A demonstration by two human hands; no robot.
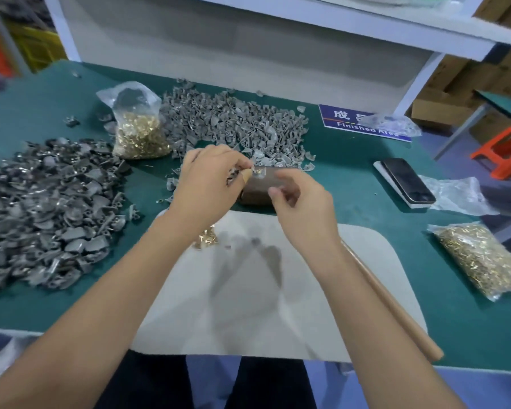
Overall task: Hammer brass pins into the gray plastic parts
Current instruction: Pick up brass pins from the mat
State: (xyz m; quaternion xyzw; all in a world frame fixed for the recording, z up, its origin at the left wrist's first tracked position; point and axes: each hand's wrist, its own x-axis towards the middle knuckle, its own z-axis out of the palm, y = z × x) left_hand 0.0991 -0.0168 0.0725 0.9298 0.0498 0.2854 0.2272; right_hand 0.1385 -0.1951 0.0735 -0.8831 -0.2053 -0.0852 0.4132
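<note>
Mid-bench, on the block (257, 187) | left hand (210, 175) pinches gray part (258, 171), steadying it for pinning | right hand (301, 208) loosely curled, apparently empty | hammer handle (396, 305) near right edge.

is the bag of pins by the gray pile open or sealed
Open: the bag stands upright, its clear top spread wide above the brass pins, beside the gray pile.

I see left hand (207, 178) bare, tan tape on one fingertip | right hand (301, 202) bare | forearms unsleeved | dark trousers on my lap
</note>
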